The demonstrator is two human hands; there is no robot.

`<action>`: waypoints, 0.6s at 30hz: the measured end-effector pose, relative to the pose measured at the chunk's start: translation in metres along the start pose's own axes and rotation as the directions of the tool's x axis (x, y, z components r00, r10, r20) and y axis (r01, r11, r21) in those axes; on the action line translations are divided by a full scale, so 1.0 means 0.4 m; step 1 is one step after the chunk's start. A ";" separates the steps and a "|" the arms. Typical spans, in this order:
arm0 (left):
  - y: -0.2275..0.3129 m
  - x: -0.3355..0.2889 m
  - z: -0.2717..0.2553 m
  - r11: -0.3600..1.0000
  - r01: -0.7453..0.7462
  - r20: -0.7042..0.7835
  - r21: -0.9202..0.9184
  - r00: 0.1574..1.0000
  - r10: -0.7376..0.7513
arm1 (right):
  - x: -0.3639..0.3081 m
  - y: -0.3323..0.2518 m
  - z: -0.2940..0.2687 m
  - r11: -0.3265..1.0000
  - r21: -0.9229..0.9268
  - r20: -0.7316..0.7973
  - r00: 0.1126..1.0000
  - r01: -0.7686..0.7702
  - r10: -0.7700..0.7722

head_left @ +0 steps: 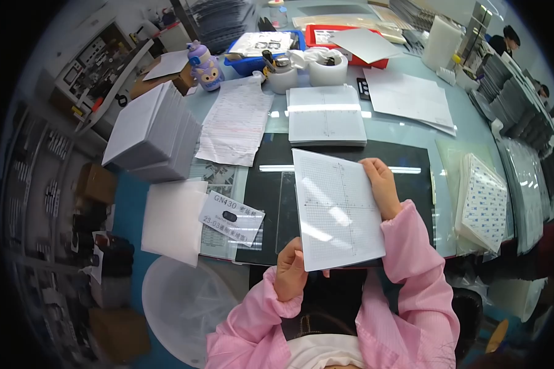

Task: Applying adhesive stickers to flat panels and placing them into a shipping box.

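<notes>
Between my two hands, above the table's front edge, is a glossy panel printed with a fine grid and crossed axes (338, 209), tilted and reflecting the ceiling lights. My left hand (290, 270) is closed on its lower left corner. My right hand (381, 186) grips its right edge near the upper corner; the fingers behind the panel are hidden. Below it lies a black mat (406, 163). Beyond the mat sits a stack of similar grid-printed sheets (326, 117).
A tall stack of white panels (144, 129), a white foam sheet (173, 216) and a printed label card (231, 218) are at left. White bags with blue print (483, 200) lie at right. Blue (261, 63) and red (375, 63) trays stand at the back. A translucent bin (181, 307) is below left.
</notes>
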State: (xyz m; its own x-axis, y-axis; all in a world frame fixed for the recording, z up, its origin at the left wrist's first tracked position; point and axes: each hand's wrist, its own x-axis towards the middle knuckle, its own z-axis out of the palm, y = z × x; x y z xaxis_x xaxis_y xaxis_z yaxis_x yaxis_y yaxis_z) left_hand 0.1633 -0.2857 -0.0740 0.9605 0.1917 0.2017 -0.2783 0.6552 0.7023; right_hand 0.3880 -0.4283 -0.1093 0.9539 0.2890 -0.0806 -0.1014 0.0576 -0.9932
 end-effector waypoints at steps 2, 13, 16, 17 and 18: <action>0.026 0.000 0.031 0.995 -0.099 0.003 -0.017 0.995 0.099 | -0.018 -0.024 0.031 1.000 0.001 0.063 0.998 -0.026 0.026; 0.144 0.105 0.190 0.316 -0.681 0.468 0.661 0.703 0.536 | -0.369 -0.440 0.215 0.285 -0.213 0.386 0.349 0.935 -0.854; 0.128 0.090 0.197 0.289 -0.492 0.321 0.821 0.817 0.479 | -0.316 -0.439 0.206 0.440 -0.145 0.428 0.457 0.886 -0.780; 0.118 0.092 0.195 0.294 -0.498 0.329 0.816 0.817 0.474 | -0.295 -0.444 0.201 0.528 -0.184 0.421 0.552 0.829 -0.720; 0.102 0.094 0.184 0.270 -0.531 0.371 0.803 0.801 0.470 | -0.271 -0.449 0.199 0.611 -0.220 0.410 0.640 0.760 -0.650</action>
State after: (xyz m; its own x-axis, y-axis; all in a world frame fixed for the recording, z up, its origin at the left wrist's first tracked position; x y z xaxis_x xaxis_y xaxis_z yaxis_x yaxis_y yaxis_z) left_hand 0.1882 -0.3054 0.0125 0.6392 0.1906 0.7451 -0.5832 -0.5114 0.6311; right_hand 0.2802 -0.3939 0.0844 0.5612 0.5390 0.6281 0.7255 0.0449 -0.6867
